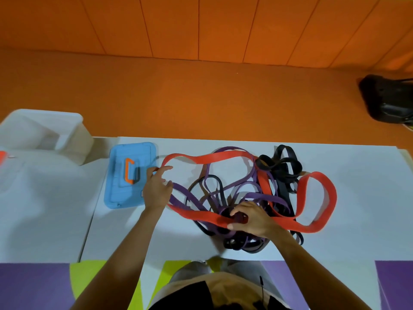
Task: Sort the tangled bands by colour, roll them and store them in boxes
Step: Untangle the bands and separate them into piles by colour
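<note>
Tangle (252, 194) of bands sits mid-table (362, 180), nothing sorted yet. The red band (214, 158) is widest, looping out on both sides; purple bands (225, 149) and black bands (283, 166) are knotted through it. All look soft, light, stretchy and probably grippy, so they likely snag rather than slide. Right hand (254, 219) is curled on the red band at the central knot, thumb pinning it. Left hand (156, 190) has fingers spread and mostly straight, touching the red loop's left end, no clear grip. Best hold: a free outer loop, then draw it out slowly. Blue lid (125, 191) just left, white box (73, 135) beyond.
</note>
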The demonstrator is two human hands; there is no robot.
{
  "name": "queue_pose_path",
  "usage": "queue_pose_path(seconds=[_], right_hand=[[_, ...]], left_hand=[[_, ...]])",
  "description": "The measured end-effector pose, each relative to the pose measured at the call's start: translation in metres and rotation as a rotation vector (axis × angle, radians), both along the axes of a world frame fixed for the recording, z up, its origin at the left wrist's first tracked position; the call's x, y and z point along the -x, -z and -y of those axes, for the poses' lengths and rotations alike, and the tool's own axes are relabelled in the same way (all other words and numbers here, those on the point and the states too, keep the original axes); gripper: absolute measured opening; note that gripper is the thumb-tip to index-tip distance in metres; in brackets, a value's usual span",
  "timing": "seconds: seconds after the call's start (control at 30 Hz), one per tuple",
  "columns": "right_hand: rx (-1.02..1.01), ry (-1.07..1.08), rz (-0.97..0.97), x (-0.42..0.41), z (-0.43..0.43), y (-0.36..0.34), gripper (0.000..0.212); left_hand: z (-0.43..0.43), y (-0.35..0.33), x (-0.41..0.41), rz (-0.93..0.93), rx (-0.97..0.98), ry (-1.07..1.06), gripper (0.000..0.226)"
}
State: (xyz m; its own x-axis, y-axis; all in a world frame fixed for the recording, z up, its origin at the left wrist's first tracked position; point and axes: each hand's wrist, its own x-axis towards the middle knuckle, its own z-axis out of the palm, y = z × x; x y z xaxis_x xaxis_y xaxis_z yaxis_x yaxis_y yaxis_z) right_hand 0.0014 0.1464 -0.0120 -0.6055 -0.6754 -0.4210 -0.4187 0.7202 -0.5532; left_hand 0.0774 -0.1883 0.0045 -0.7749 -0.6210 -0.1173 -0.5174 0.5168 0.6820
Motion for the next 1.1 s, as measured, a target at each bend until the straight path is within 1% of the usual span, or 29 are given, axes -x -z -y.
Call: queue_pose_path(seconds=[0.03, 0.1, 0.13, 0.23, 0.3, 0.33, 0.4, 0.43, 0.5, 0.57, 0.6, 0.63, 0.7, 0.73, 0.77, 0.87, 0.93, 0.97, 1.03, 1.1], right_hand=[[0.048, 0.067, 0.012, 0.001, 0.005, -0.003, 0.042], [0.208, 0.236, 0.032, 0.004, 0.016, -0.011, 0.016], [0.282, 0.318, 0.078, 0.006, 0.023, -0.015, 0.014], [0.417, 0.510, 0.318, 0.014, 0.053, -0.032, 0.023], [0.496, 0.569, 0.455, 0.020, 0.072, -0.041, 0.035], [0.541, 0.602, 0.504, 0.023, 0.079, -0.046, 0.037], [0.638, 0.728, 0.556, 0.028, 0.088, -0.051, 0.035], [0.677, 0.818, 0.571, 0.031, 0.089, -0.052, 0.031], [0.721, 0.985, 0.591, 0.036, 0.084, -0.052, 0.022], [0.724, 1.091, 0.614, 0.042, 0.074, -0.050, 0.019], [0.720, 1.126, 0.620, 0.044, 0.069, -0.049, 0.014], [0.716, 1.156, 0.613, 0.047, 0.063, -0.048, 0.012], [0.699, 1.185, 0.566, 0.055, 0.051, -0.046, 0.015], [0.692, 1.188, 0.545, 0.060, 0.044, -0.045, 0.017], [0.688, 1.188, 0.528, 0.064, 0.037, -0.045, 0.018], [0.649, 1.139, 0.470, 0.076, 0.017, -0.042, 0.016], [0.604, 1.070, 0.451, 0.084, 0.005, -0.040, 0.016], [0.591, 1.039, 0.453, 0.087, 0.000, -0.039, 0.016], [0.573, 1.003, 0.465, 0.093, -0.008, -0.037, 0.017], [0.563, 0.984, 0.479, 0.099, -0.014, -0.036, 0.016]], left_hand=[[-0.001, -0.006, 0.005, 0.008, 0.003, 0.048, 0.045], [-0.007, -0.017, 0.014, 0.002, 0.008, 0.160, 0.042], [-0.012, -0.023, 0.018, -0.012, 0.000, 0.215, 0.040], [-0.033, -0.037, 0.030, -0.056, -0.079, 0.382, 0.035], [-0.051, -0.040, 0.038, -0.053, -0.122, 0.517, 0.032], [-0.061, -0.040, 0.041, -0.038, -0.132, 0.584, 0.031], [-0.075, -0.041, 0.045, -0.039, -0.189, 0.668, 0.032], [-0.078, -0.040, 0.048, -0.065, -0.263, 0.672, 0.032], [-0.081, -0.040, 0.051, -0.103, -0.479, 0.617, 0.029], [-0.080, -0.036, 0.056, -0.087, -0.701, 0.464, 0.020], [-0.078, -0.031, 0.059, -0.070, -0.736, 0.376, 0.016], [-0.077, -0.026, 0.062, -0.039, -0.681, 0.290, 0.014], [-0.076, -0.012, 0.067, 0.111, -0.406, 0.189, 0.009], [-0.077, -0.005, 0.068, 0.210, -0.292, 0.180, 0.013], [-0.080, 0.002, 0.069, 0.297, -0.224, 0.198, 0.024], [-0.093, 0.018, 0.072, 0.483, -0.184, 0.253, 0.043], [-0.102, 0.025, 0.073, 0.523, -0.205, 0.211, 0.052], [-0.106, 0.028, 0.073, 0.529, -0.199, 0.185, 0.050], [-0.107, 0.031, 0.074, 0.552, -0.188, 0.160, 0.030], [-0.104, 0.033, 0.075, 0.511, -0.203, 0.119, 0.017]])
